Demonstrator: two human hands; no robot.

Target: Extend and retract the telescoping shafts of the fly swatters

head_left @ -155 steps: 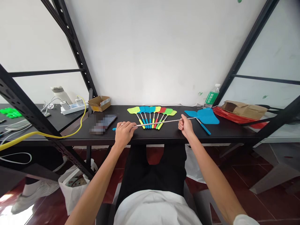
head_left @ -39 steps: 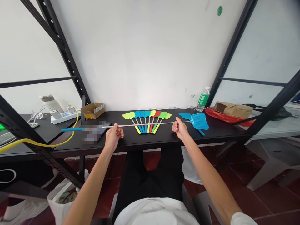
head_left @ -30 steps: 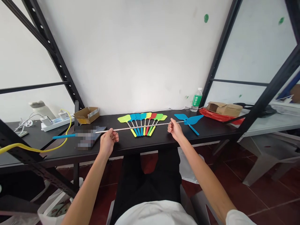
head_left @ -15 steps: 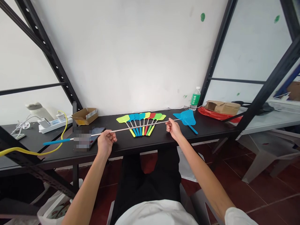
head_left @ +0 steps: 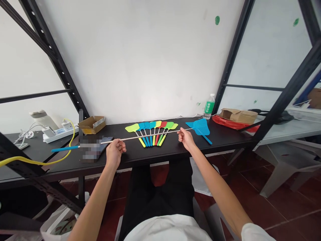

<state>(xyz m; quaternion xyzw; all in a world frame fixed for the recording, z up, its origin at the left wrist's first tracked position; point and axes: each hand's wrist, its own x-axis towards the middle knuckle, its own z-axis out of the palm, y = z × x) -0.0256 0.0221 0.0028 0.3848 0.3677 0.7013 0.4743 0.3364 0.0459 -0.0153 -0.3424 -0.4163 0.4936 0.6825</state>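
Note:
Both my hands hold one long blue fly swatter (head_left: 201, 127), stretched out sideways above the black table. My left hand (head_left: 115, 151) is closed around its thin metal rod, right of the blue handle. My right hand (head_left: 185, 138) pinches the rod close to the blue head. Behind that head, another blue fly swatter (head_left: 207, 140) lies on the table, partly hidden. Between my hands, several shorter fly swatters (head_left: 155, 129) in yellow, blue, red and green lie fanned out, heads toward the wall and handles toward me.
A water bottle (head_left: 209, 106) stands by the wall at right, beside a brown paper package (head_left: 238, 115) on red plastic. At left are an open cardboard box (head_left: 91, 125), a phone-like dark device (head_left: 106, 142), a power strip (head_left: 59, 134) and a yellow cable (head_left: 56, 161). Black shelf posts (head_left: 232, 63) frame the table.
The rod has slid slightly shorter at its left end, the blue handle shifting a little right and up. My hands keep their grip in nearly the same places.

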